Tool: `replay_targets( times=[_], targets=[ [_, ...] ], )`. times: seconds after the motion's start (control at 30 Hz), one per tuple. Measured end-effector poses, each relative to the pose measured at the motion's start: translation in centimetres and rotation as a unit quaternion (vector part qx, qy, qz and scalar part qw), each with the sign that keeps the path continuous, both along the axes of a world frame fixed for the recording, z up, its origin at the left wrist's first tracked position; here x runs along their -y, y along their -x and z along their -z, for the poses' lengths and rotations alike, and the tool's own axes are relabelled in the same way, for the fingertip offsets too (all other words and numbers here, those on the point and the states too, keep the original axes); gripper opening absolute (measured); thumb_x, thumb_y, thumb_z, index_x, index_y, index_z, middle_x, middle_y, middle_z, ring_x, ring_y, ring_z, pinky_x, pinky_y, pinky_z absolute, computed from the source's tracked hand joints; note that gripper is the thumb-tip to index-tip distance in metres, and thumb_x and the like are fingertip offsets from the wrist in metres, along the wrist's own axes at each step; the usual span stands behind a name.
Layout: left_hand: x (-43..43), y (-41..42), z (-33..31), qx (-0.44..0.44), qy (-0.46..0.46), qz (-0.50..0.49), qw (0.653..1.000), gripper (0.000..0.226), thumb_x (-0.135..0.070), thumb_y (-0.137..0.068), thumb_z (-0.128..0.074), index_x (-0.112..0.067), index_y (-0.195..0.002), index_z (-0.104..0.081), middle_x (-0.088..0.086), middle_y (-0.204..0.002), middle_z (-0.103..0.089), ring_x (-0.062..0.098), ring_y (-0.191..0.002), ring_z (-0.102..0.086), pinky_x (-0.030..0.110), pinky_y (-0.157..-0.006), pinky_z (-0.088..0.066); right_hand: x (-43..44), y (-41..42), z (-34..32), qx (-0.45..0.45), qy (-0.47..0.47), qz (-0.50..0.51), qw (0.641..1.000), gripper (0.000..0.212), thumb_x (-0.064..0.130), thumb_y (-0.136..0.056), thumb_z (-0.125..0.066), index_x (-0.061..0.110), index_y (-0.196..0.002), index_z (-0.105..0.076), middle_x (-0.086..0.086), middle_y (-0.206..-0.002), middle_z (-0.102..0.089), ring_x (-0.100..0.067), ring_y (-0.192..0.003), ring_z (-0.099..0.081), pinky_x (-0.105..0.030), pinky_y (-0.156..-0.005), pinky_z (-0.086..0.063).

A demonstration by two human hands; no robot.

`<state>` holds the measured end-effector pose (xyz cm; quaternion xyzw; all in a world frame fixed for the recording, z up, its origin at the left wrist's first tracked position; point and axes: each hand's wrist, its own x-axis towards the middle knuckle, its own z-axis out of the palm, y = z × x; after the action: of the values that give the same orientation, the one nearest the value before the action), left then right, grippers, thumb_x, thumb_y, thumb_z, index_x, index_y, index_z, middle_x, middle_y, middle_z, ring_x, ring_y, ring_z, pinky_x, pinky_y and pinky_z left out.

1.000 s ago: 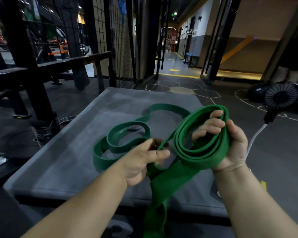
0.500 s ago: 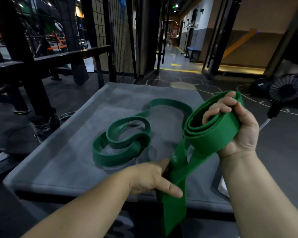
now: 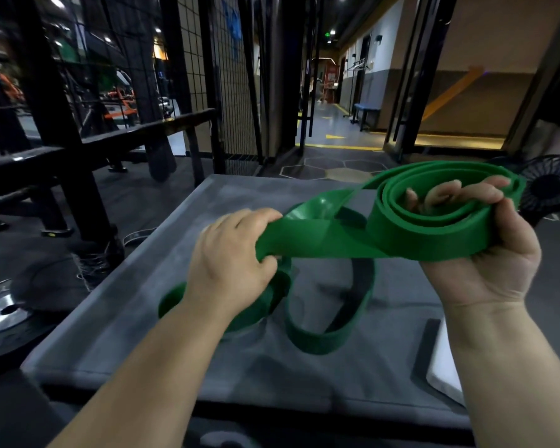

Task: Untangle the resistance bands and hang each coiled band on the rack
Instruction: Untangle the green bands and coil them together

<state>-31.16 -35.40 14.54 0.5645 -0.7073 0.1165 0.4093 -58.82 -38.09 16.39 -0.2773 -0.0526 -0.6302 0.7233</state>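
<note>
My right hand (image 3: 479, 253) grips a coil of wide green resistance band (image 3: 434, 231), fingers through its middle, held above the grey padded platform (image 3: 117, 334). The band's flat tail runs left from the coil into my left hand (image 3: 233, 260), which grips it in a fist. Below my hands a second green band (image 3: 330, 337) lies looped on the platform, partly hidden under my left hand. No hanging rack can be picked out with certainty.
A black steel frame (image 3: 62, 156) and wire mesh panel (image 3: 207, 76) stand to the left and behind the platform. Weight plates (image 3: 0, 315) lie on the floor at left. A black fan (image 3: 550, 185) sits at right. A corridor opens ahead.
My left hand rose from the platform's front edge and pulled the band's tail up and taut to the left. The coil in my right hand tipped flatter. The view moved closer to the platform.
</note>
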Motion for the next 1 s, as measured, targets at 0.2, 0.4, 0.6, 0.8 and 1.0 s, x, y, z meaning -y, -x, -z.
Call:
replay_targets(
  times=[0.2, 0.4, 0.6, 0.8, 1.0],
  targets=[
    [2.9, -1.5, 5.3, 0.079, -0.172, 0.015, 0.982, 0.042, -0.053, -0.068, -0.071, -0.034, -0.104, -0.059, -0.016, -0.097, -0.06, 0.014, -0.098, -0.058, 0.031, -0.09, -0.034, 1.0, 0.1, 1.5, -0.042, -0.015, 0.013, 0.999, 0.017, 0.008, -0.087, -0.06, 0.015, -0.103, -0.061, -0.001, -0.093, -0.067, -0.022, -0.097, -0.061, -0.045, -0.113, -0.032],
    [3.2, -3.9, 6.4, 0.081, -0.315, 0.039, 0.945, 0.06, -0.069, -0.065, -0.072, -0.031, -0.108, -0.053, -0.015, -0.101, -0.052, 0.012, -0.103, -0.046, 0.031, -0.086, -0.039, 1.2, 0.6, 3.7, -0.084, 0.012, 0.077, 0.993, 0.036, 0.017, -0.061, -0.081, 0.024, -0.091, -0.063, 0.012, -0.079, -0.06, -0.009, -0.077, -0.062, -0.037, -0.097, -0.049],
    [3.2, -5.6, 6.6, 0.029, -0.375, -0.006, 0.927, 0.043, -0.063, -0.095, -0.03, -0.046, -0.131, -0.047, -0.019, -0.139, -0.049, 0.013, -0.133, -0.039, 0.05, -0.116, -0.011, 0.9, 1.0, 4.3, -0.111, 0.002, 0.097, 0.989, 0.036, 0.02, -0.057, -0.081, 0.024, -0.088, -0.063, 0.013, -0.077, -0.057, -0.008, -0.073, -0.059, -0.03, -0.09, -0.049],
    [3.3, -9.2, 6.8, 0.003, -0.41, -0.146, 0.9, 0.056, -0.07, -0.088, -0.039, -0.04, -0.135, -0.047, -0.007, -0.147, -0.045, 0.024, -0.135, -0.037, 0.049, -0.11, -0.028, 0.9, 1.7, 5.0, -0.102, -0.027, 0.106, 0.989, 0.04, 0.019, -0.052, -0.082, 0.024, -0.086, -0.062, 0.012, -0.075, -0.057, -0.008, -0.072, -0.058, -0.031, -0.095, -0.041],
    [2.4, -10.1, 6.1, -0.064, -0.408, -0.126, 0.902, 0.053, -0.065, -0.087, -0.052, -0.03, -0.126, -0.059, 0.008, -0.136, -0.052, 0.03, -0.126, -0.045, 0.036, -0.1, -0.04, 1.0, 0.6, 5.4, -0.128, -0.041, 0.074, 0.988, 0.038, 0.018, -0.051, -0.081, 0.024, -0.083, -0.063, 0.01, -0.073, -0.057, -0.01, -0.07, -0.057, -0.031, -0.089, -0.047]
  ],
)
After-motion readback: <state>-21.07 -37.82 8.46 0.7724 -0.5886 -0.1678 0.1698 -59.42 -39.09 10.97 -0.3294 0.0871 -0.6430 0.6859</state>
